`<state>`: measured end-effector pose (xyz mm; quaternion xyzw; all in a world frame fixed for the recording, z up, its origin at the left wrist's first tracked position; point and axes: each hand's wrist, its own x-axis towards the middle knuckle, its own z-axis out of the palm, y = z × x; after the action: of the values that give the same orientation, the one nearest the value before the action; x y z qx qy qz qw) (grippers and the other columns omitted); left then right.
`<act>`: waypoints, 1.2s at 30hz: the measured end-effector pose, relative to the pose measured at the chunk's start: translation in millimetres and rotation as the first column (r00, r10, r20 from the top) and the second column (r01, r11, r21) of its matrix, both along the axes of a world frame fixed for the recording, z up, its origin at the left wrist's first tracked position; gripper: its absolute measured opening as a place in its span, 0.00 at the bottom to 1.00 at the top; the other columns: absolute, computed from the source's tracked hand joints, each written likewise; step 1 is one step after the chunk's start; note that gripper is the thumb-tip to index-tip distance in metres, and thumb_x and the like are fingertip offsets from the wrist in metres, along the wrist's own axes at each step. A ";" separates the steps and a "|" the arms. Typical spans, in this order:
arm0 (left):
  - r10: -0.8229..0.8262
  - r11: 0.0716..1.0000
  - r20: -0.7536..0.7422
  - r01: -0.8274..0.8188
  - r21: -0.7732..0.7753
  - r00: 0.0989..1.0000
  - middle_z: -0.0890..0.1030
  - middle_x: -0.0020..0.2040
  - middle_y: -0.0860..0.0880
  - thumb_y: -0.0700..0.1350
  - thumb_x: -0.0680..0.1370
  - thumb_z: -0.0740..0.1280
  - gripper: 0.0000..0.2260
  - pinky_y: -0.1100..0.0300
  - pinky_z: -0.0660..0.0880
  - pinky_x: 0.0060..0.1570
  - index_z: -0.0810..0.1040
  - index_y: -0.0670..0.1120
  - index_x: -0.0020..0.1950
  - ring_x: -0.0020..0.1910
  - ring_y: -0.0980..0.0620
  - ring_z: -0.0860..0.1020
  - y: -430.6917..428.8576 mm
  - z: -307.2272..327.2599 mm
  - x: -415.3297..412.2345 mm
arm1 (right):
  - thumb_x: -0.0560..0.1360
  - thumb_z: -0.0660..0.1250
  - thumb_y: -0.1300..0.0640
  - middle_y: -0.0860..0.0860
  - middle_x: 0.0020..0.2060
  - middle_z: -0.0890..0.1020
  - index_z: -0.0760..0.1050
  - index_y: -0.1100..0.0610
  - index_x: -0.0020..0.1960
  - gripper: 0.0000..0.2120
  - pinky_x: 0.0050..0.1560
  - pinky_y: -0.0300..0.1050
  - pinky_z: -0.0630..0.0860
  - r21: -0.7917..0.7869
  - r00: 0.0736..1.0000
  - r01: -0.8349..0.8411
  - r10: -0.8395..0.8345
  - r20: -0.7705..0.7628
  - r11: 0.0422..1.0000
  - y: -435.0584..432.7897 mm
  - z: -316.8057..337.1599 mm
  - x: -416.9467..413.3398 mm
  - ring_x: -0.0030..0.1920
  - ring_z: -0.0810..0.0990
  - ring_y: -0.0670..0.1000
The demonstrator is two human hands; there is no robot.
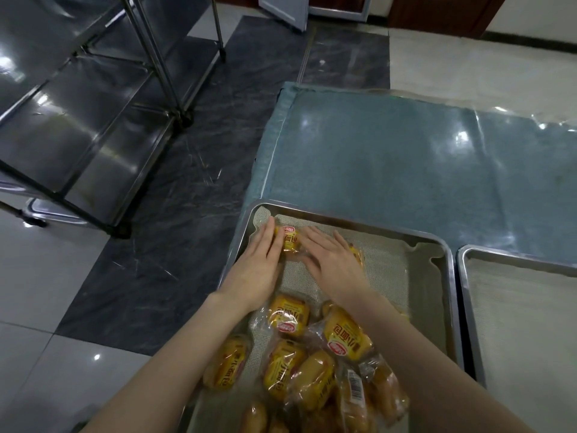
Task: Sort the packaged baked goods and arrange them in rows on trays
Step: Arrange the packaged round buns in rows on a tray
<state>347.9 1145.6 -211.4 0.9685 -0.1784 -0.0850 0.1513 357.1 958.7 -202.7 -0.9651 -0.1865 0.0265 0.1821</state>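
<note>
- The left hand (256, 267), fingers straight, touched the wrapped bun (291, 242) in the tray (449, 270).
- The right hand (334, 264), fingers flat, lay on a second bun (358, 255).

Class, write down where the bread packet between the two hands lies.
In the head view, the bread packet lies in the far-left corner of the left tray, between the left hand and right hand.
</note>
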 end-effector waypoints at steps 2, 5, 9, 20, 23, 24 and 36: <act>0.052 0.998 0.059 -0.050 -0.031 0.997 0.37 0.79 0.47 0.45 0.83 0.56 0.30 0.55 0.54 0.75 0.41 0.46 0.79 0.78 0.51 0.44 2.6 4.7 -5.0 | 0.80 0.53 0.48 0.46 0.71 0.70 0.68 0.50 0.71 0.21 0.76 0.52 0.53 0.013 1.000 -0.004 0.004 0.029 1.000 -3.5 1.1 -6.6 0.73 0.65 0.47; 0.056 0.998 0.036 -0.056 -0.008 0.998 0.42 0.79 0.47 0.50 0.84 0.52 0.28 0.56 0.55 0.75 0.43 0.44 0.79 0.78 0.51 0.48 5.8 3.2 -18.2 | 0.80 0.58 0.49 0.46 0.70 0.72 0.70 0.49 0.70 0.19 0.76 0.55 0.52 -0.111 0.995 -0.075 0.082 0.058 0.991 -6.6 -1.7 -16.9 0.74 0.64 0.48; 0.047 0.996 -0.018 -0.045 0.071 0.999 0.37 0.79 0.46 0.53 0.84 0.49 0.29 0.55 0.52 0.76 0.39 0.44 0.78 0.78 0.50 0.43 3.9 -1.4 -21.7 | 0.80 0.59 0.49 0.45 0.72 0.68 0.66 0.48 0.73 0.21 0.76 0.55 0.46 -0.168 0.996 -0.094 0.092 -0.017 0.981 0.2 6.4 -15.4 0.76 0.56 0.48; 0.100 0.971 0.126 -0.069 -0.230 0.987 0.76 0.64 0.50 0.43 0.77 0.67 0.19 0.55 0.74 0.63 0.73 0.48 0.68 0.63 0.53 0.74 -42.0 24.7 -15.4 | 0.74 0.70 0.53 0.45 0.69 0.69 0.62 0.48 0.74 0.32 0.71 0.49 0.62 -0.075 0.952 0.194 -0.206 -0.225 0.978 -72.3 20.0 -18.3 0.71 0.63 0.50; 0.146 0.927 -0.095 -0.169 -0.335 0.985 0.80 0.58 0.50 0.44 0.76 0.70 0.18 0.56 0.77 0.57 0.75 0.48 0.65 0.55 0.53 0.79 -67.0 22.4 -10.1 | 0.72 0.71 0.47 0.46 0.66 0.70 0.65 0.46 0.72 0.31 0.68 0.47 0.66 -0.094 0.970 0.196 -0.207 -0.125 0.976 -68.8 18.5 -13.1 0.67 0.65 0.50; 0.166 0.910 -0.161 -0.215 -0.356 0.973 0.81 0.57 0.50 0.44 0.75 0.70 0.17 0.55 0.78 0.57 0.76 0.48 0.64 0.54 0.53 0.79 -73.5 21.2 -8.6 | 0.71 0.72 0.46 0.46 0.63 0.71 0.67 0.46 0.70 0.30 0.66 0.46 0.68 -0.093 0.969 0.207 -0.217 -0.114 0.974 -67.1 18.6 -10.9 0.65 0.66 0.49; 0.150 0.633 -0.349 -0.361 -0.684 0.925 0.76 0.61 0.59 0.36 0.73 0.70 0.23 0.69 0.75 0.55 0.74 0.53 0.65 0.60 0.62 0.76 -90.4 33.5 -23.7 | 0.67 0.73 0.40 0.48 0.53 0.74 0.70 0.53 0.58 0.27 0.43 0.34 0.74 0.394 0.657 0.753 -0.579 -0.482 0.527 -52.2 21.1 -38.2 0.49 0.77 0.45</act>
<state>324.2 1055.2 -177.9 0.8193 -0.0356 -0.1091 0.5617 318.9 906.4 -181.7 -0.8457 0.2317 0.0397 0.4790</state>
